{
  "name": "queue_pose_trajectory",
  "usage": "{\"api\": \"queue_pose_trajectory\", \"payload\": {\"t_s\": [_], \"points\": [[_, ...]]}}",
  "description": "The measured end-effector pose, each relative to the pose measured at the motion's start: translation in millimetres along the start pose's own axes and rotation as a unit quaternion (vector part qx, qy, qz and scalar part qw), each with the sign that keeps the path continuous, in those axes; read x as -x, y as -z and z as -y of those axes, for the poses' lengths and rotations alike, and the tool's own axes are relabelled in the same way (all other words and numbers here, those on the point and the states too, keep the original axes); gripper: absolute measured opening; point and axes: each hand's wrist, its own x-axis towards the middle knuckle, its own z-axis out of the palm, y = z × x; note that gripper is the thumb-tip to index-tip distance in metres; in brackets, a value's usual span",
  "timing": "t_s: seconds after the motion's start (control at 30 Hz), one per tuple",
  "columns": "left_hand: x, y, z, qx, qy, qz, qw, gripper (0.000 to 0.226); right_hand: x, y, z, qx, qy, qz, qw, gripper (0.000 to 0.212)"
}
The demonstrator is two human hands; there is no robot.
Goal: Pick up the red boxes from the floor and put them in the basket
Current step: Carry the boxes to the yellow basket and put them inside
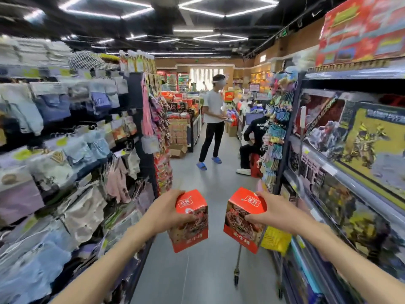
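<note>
Lower centre of frame: left hand (167, 212) clasps one red box (191, 222), right hand (270, 212) clasps second red box (244, 220), both held above the aisle floor (197, 277), well apart.

A shop aisle with a grey floor (197, 270) runs between clothing racks (65, 139) and toy shelves (350, 150); angular strip lights (225, 7) cross the black ceiling, with possibly a curtained window (205, 76) beyond.

You stand in shop aisle: packaged clothes (65, 132) hang left, boxed toys (355, 137) fill shelves (341, 174) right, snack displays (182, 119) ahead.
</note>
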Motion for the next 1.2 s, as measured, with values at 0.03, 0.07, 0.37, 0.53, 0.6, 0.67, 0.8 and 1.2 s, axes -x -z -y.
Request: {"api": "queue_pose_trajectory", "payload": {"t_s": [0.03,0.07,0.37,0.53,0.6,0.67,0.8,1.2], "points": [[-24,-3,10,-0.002,0.000,0.000,1.000,0.084,-26,-2,-5,0.004,-0.001,-0.003,1.000,0.102],[-48,-6,20,-0.005,-0.002,0.002,1.000,0.083,-53,-4,-11,0.007,-0.001,-0.007,1.000,0.102],[-295,-15,111,-0.003,-0.049,0.028,0.998,0.090,-284,1,-38,-0.007,-0.044,-0.031,0.999,0.084],[-434,-30,141,-0.007,-0.071,0.054,0.996,0.091,-396,24,-52,0.003,-0.071,-0.048,0.996,0.074],[-487,-39,150,0.002,-0.084,0.059,0.995,0.085,-442,30,-62,-0.002,-0.080,-0.055,0.995,0.069],[-541,-51,158,0.014,-0.091,0.073,0.993,0.077,-489,35,-75,-0.006,-0.088,-0.057,0.995,0.068],[-655,-85,178,0.011,-0.114,0.087,0.990,0.083,-585,42,-110,0.009,-0.099,-0.076,0.992,0.066],[-972,-163,198,0.001,-0.200,0.130,0.971,0.087,-826,96,-213,-0.023,-0.181,-0.099,0.978,0.052]]}}
